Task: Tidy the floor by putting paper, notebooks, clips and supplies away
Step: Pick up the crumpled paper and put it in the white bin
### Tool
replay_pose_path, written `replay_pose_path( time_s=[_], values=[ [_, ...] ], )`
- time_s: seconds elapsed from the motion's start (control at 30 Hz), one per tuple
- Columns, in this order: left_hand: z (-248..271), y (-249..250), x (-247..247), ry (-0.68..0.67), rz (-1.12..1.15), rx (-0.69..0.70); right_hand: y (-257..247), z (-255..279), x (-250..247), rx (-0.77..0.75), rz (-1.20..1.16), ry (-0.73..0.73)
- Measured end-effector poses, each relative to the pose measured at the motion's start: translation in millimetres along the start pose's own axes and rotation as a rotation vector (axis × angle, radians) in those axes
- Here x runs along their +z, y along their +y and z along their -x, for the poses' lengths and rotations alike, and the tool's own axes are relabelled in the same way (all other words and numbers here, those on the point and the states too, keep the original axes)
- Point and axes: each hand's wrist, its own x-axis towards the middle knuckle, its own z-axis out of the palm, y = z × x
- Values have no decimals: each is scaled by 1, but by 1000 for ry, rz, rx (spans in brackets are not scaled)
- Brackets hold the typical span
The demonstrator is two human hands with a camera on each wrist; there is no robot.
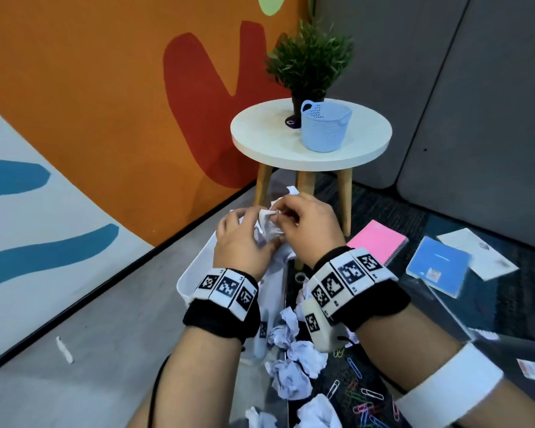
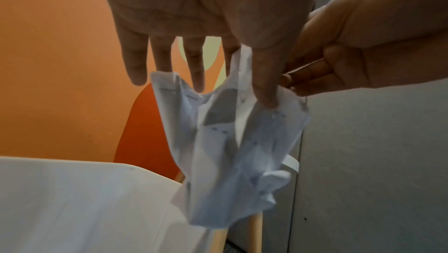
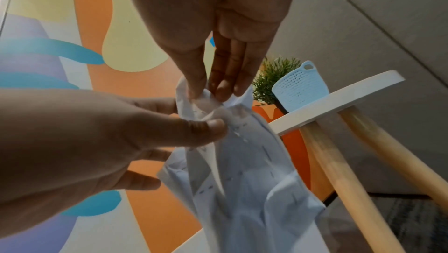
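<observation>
A crumpled white sheet of paper with dashed print hangs between both hands above a white bin. My left hand pinches its left side between thumb and fingers; in the left wrist view the thumb presses the paper while the other fingers stay spread. My right hand pinches the sheet's top edge, seen closely in the right wrist view as the right hand on the paper. Several crumpled paper balls and coloured paper clips lie on the floor below my wrists.
A pink notebook, a blue notebook and a white sheet lie on the dark carpet at right. A round white stool table behind the hands carries a blue basket and a potted plant. An orange wall stands at left.
</observation>
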Motion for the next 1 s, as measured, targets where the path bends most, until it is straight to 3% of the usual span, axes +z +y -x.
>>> replay_pose_path(
  time_s=[0.13,0.23,0.33,0.47,0.83,1.0],
  values=[
    [-3,-13,-4,103,-16,-55,-8,-1,15,-7,-12,-99],
    [-3,-24,-7,125,-49,-170,-10,2,24,15,-61,-186],
    [-2,-36,-5,99,-103,-271,-5,7,29,37,-15,-236],
    [2,-48,4,-59,-201,-327,10,16,27,71,56,-244],
    [18,2,56,-172,-209,-24,79,61,-5,304,208,-190],
    [41,21,103,-303,-195,108,123,101,-27,469,243,-196]
  ],
)
